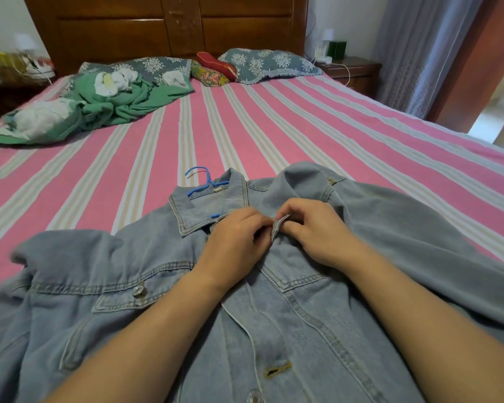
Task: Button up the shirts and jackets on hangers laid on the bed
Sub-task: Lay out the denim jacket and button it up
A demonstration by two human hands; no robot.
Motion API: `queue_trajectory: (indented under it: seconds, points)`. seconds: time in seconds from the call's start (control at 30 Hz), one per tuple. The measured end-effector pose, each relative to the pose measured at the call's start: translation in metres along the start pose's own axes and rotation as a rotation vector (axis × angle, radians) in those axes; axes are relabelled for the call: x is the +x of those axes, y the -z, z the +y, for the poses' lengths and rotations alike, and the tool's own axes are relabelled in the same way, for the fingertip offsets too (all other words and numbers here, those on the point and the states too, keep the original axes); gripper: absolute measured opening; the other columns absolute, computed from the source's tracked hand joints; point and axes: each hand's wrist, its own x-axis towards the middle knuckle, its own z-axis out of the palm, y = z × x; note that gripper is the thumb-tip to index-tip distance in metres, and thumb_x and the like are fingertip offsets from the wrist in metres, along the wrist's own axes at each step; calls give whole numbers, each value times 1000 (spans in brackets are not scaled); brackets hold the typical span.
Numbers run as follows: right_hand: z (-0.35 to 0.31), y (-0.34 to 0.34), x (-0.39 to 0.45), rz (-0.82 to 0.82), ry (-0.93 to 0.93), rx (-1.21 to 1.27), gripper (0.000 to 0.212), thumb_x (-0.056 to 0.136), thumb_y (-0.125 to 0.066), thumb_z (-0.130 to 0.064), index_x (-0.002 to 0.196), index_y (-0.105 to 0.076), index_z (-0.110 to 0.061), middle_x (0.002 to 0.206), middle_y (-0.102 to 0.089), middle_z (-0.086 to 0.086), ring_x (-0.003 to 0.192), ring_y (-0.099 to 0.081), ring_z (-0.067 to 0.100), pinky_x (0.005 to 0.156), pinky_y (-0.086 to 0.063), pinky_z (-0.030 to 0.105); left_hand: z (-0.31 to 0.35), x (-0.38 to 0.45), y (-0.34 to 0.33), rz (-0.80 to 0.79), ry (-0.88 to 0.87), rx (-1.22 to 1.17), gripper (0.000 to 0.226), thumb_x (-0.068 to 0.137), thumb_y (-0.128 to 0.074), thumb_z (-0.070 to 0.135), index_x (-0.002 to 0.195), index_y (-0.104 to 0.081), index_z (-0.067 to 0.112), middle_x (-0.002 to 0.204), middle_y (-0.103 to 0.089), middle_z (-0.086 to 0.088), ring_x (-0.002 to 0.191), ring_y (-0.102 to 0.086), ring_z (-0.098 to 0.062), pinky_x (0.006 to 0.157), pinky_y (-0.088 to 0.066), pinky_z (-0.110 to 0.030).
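Denim jacket (288, 315), pale blue, heavy topstitched seams, lies flat on bed (274, 135) w/ pink-striped sheet. Long axis runs from me toward headboard, collar at far end. Blue plastic hanger (205, 181) inside, hook poking out past collar. I see both hands at the neck: left hand (233, 237) and right hand (314, 231) each pinch the top placket edge, fingers curled. Metal buttons on pocket flap and lower front; one lower buttonhole open. Crumpled green cloth (111, 103) far left.
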Motion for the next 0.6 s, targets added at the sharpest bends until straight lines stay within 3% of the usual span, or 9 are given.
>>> queue_trajectory:
  seconds: [0.13, 0.27, 0.33, 0.43, 0.53, 0.6]
  points:
    - [-5, -1, 2, 42, -43, 42, 19, 87, -71, -10, 83, -66, -28, 62, -67, -17, 63, -63, -3, 71, -46, 19, 1, 1, 4, 7, 12, -41, 23, 90, -61, 24, 101, -78, 13, 91, -70, 1, 84, -65, -17, 73, -54, -36]
    - [-10, 3, -2, -23, -52, -2, 27, 90, -58, -8, 106, -60, -30, 46, -49, -13, 50, -46, 4, 58, -35, 19, 2, -1, 4, 35, -37, 4, 25, 90, -58, 23, 100, -77, 11, 95, -71, -1, 84, -66, -21, 69, -56, -38]
    - [-12, 4, -6, -56, -87, 59, 31, 91, -62, -21, 118, -57, -35, 47, -49, -12, 49, -47, 2, 60, -37, 23, 4, -2, 5, 44, -71, 47, 21, 91, -57, 21, 93, -75, 9, 90, -69, -3, 78, -65, -25, 62, -54, -40]
    - [-10, 1, -8, -16, -156, 145, 37, 83, -76, -42, 116, -61, -34, 54, -52, -12, 50, -50, -1, 60, -38, 20, 6, -3, 4, 54, -83, 116, 15, 90, -58, 15, 82, -68, 7, 83, -64, -6, 70, -59, -28, 55, -48, -42]
    - [-3, -5, -6, 35, -216, 195, 24, 84, -80, -24, 105, -68, -26, 59, -57, -6, 54, -51, 3, 64, -42, 26, 5, -4, 3, 17, 5, 43, 9, 89, -63, 16, 87, -72, 13, 82, -63, 0, 75, -58, -18, 65, -49, -38]
    - [-3, -6, -7, 17, -255, 256, 22, 86, -78, -12, 102, -68, -24, 50, -49, -8, 46, -43, 3, 55, -39, 23, 8, -4, 4, -18, 85, -35, 7, 87, -70, 16, 93, -72, 18, 82, -64, 6, 76, -55, -6, 71, -48, -29]
